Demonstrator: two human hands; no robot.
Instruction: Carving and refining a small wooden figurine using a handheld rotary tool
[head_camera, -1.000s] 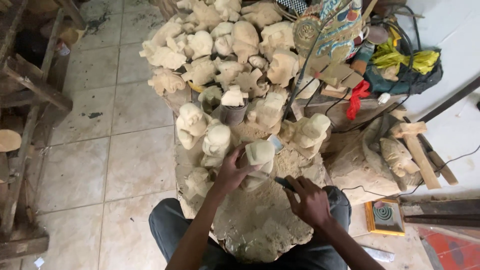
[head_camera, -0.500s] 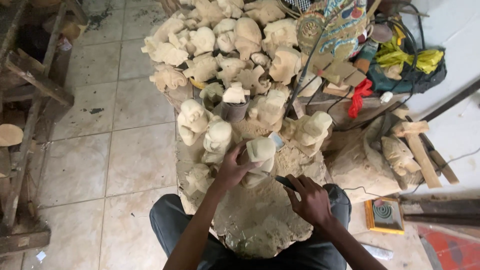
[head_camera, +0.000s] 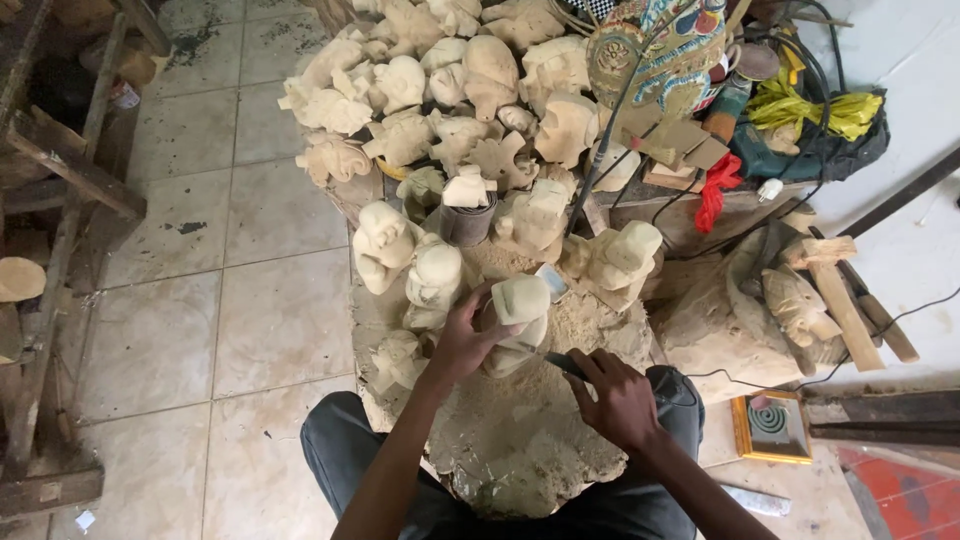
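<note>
The pale wooden carving (head_camera: 517, 318) is kept upright on the sawdust-covered worktop (head_camera: 520, 450), wrapped by the left hand (head_camera: 468, 340); a chisel (head_camera: 552, 360) remains pinched in the right hand (head_camera: 620, 400), hardly shifted, so carving continues.

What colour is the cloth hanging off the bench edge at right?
Red; the cloth shows best in the head view.

Sawdust-covered stump (head_camera: 520, 450) between knees, pale carved figures (head_camera: 420, 270) crowding it; more carvings (head_camera: 440, 90) heaped beyond, tiled floor (head_camera: 250, 300) beside.
</note>
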